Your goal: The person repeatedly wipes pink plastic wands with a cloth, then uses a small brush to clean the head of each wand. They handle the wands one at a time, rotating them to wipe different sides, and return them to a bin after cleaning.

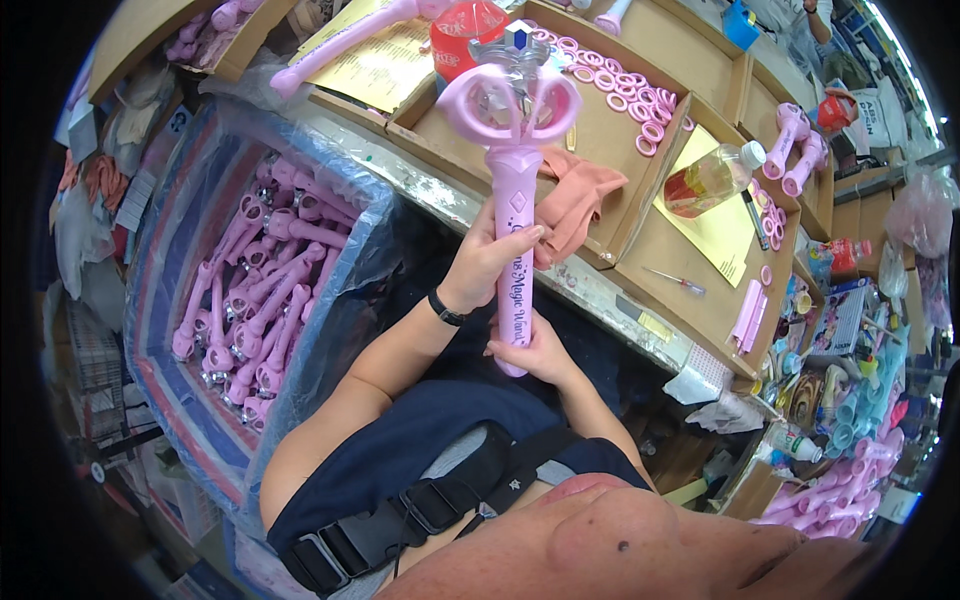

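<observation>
A pink plastic toy wand point(517, 202) stands upright before me, with a looped head, a silver collar and a blue-and-white gem on top. Dark writing runs down its handle. My left hand point(487, 259), with a black band at the wrist, is wrapped around the middle of the handle. Lower down, my right hand point(541, 351) grips the handle near its bottom end. A salmon-coloured cloth point(581, 199) shows behind the left fingertips; whether they touch it I cannot tell. Behind the wand's head is a red container point(466, 37), partly hidden.
Left of me, a plastic-lined striped bin point(169, 300) holds several pink wands point(255, 300). Cardboard trays point(480, 124) on the bench carry pink rings point(615, 79), a bottle of liquid point(705, 184), a screwdriver point(679, 280) and yellow paper point(705, 232). More pink parts point(832, 495) lie at right.
</observation>
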`<move>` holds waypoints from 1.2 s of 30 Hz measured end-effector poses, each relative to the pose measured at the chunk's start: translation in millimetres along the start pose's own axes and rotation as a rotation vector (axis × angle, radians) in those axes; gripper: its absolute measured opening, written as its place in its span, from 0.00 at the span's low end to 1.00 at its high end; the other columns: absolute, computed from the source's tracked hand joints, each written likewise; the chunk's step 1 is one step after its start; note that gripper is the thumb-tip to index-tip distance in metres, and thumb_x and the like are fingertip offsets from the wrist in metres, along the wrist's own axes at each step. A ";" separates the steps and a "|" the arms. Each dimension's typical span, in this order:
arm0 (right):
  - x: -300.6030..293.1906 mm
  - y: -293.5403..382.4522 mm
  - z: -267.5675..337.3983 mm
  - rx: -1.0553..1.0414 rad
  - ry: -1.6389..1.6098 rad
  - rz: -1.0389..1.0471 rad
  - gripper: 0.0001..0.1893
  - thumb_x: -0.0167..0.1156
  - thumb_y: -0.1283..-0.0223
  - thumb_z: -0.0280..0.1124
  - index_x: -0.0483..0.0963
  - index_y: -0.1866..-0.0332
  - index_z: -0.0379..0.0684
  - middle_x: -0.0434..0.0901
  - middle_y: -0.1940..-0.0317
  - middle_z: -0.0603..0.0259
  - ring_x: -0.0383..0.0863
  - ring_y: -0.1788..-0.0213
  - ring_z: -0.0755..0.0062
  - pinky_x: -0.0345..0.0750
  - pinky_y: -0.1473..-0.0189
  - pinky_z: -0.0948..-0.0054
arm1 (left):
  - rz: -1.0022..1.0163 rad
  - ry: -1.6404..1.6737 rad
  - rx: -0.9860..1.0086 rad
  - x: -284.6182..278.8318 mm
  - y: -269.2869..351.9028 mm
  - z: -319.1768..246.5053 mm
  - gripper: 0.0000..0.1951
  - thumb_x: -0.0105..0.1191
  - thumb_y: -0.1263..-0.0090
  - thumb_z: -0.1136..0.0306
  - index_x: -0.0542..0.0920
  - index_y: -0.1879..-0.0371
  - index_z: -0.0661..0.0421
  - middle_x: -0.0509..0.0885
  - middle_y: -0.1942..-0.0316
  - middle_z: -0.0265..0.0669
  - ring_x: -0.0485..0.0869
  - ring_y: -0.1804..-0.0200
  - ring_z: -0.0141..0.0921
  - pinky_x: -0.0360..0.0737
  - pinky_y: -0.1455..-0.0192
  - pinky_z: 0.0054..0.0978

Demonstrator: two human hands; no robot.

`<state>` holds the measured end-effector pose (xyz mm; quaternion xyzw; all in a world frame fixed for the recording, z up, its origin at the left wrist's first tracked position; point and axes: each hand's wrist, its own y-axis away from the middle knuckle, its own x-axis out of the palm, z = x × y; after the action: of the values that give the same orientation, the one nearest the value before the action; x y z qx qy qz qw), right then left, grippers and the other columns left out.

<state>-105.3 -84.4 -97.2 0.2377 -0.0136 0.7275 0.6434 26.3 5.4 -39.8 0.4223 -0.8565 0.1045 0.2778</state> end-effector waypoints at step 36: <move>-426.7 -35.3 262.5 -0.212 0.147 -1.187 0.22 0.62 0.44 0.50 0.72 0.54 0.44 0.77 0.69 0.65 0.77 0.71 0.68 0.78 0.73 0.71 | -0.129 -0.517 -0.298 -91.1 153.9 -22.6 0.15 0.50 0.28 0.67 0.73 0.46 0.60 0.81 0.56 0.36 0.79 0.53 0.25 0.75 0.48 0.23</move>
<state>39.4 -560.6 -29.6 0.0883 0.0934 0.2535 0.9588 -40.6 171.0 -64.1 0.4431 -0.8761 -0.1510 0.1157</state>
